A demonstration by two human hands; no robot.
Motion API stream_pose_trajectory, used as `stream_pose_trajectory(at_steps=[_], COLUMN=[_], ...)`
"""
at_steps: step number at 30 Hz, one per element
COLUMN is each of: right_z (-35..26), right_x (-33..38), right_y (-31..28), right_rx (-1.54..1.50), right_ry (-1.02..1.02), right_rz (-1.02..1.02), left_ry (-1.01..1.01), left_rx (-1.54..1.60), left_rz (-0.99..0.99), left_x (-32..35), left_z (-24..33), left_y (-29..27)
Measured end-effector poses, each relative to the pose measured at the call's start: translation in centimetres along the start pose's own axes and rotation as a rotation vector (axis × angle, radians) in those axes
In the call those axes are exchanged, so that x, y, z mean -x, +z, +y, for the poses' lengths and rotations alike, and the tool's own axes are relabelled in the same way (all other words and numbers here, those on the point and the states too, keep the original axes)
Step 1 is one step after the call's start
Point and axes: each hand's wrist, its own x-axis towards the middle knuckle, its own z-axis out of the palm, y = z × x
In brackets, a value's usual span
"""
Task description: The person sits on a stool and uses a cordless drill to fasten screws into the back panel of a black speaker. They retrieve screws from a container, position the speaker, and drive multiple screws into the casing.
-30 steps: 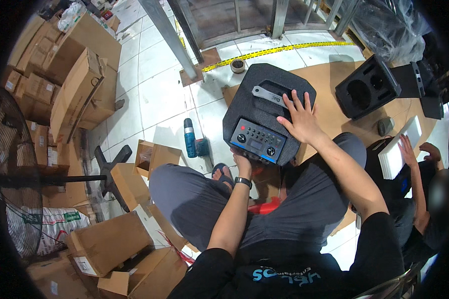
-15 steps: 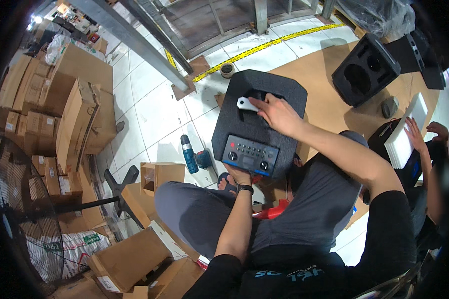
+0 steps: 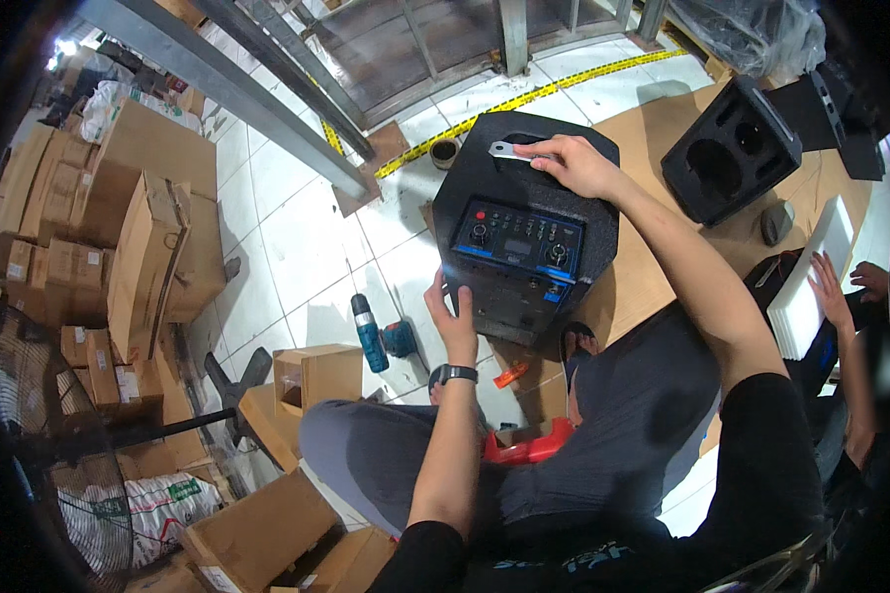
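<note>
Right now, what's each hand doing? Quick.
Left hand: open, at the near-left edge of the black speaker cabinet; contact can't be told.
Right hand: closed on that cabinet's silver carry handle.

Seen from above, a seated person's right hand [image 3: 581, 168] grips the silver handle [image 3: 505, 149] of a black speaker [image 3: 524, 195]. The open left hand [image 3: 452, 321] is by its left side, contact unclear. A teal drill [image 3: 370, 334] lies left on white tiles [image 3: 302, 242]; cardboard boxes [image 3: 148, 267] stand farther left.
</note>
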Motion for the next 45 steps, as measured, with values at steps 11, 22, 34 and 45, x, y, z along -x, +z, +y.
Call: stream_pose_trajectory(at_steps=[11,22,34,45], right_z=[4.0,1.9,-1.9,0.1], right_x=[-3.2,-1.4,4.0,5.3], right_y=[-1.4,-0.9,-0.4,3.2], right_rx=[-0.169,-0.163,-0.09,-0.501], right_ry=[0.1,0.165,0.254,0.429], right_rz=[-0.021,0.004,0.042,0.054], left_ry=[-0.738,-0.771,-0.793,-0.781], left_rx=[0.286,0.806,0.519,0.296], left_rz=[-0.124,0.006,-0.089,-0.08], left_x=[1.4,4.4,0.5,-4.2], left_z=[-5.9,-8.1,-4.8,2.4], left_y=[1.0,2.4,-4.7,-9.6])
